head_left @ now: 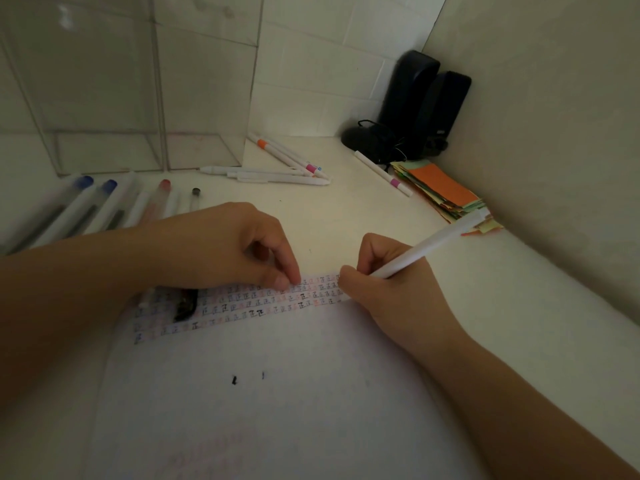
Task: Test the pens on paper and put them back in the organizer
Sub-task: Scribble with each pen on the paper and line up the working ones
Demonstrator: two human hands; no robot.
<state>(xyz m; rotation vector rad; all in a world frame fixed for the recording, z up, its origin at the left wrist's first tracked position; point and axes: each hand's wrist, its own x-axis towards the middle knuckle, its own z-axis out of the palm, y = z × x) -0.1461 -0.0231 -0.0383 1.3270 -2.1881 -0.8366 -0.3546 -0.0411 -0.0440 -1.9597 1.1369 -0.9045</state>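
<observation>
My right hand (391, 289) grips a white pen (429, 247), its tip down at the top right of the paper (263, 393). Rows of small written marks (242, 303) cross the top of the sheet. My left hand (235, 247) presses its fingertips on the paper's top edge beside those marks. A clear acrylic organizer (114, 91) stands at the back left. Several capped pens (104, 209) with blue, red and black ends lie in front of it. More white pens (277, 171) lie behind, and one with a pink band (382, 173) lies to the right.
A stack of coloured paper slips (443, 192) sits at the right by the wall. Black objects with a cord (408, 112) stand in the back corner. A small dark item (187, 303) lies on the paper under my left wrist. Walls close in behind and on the right.
</observation>
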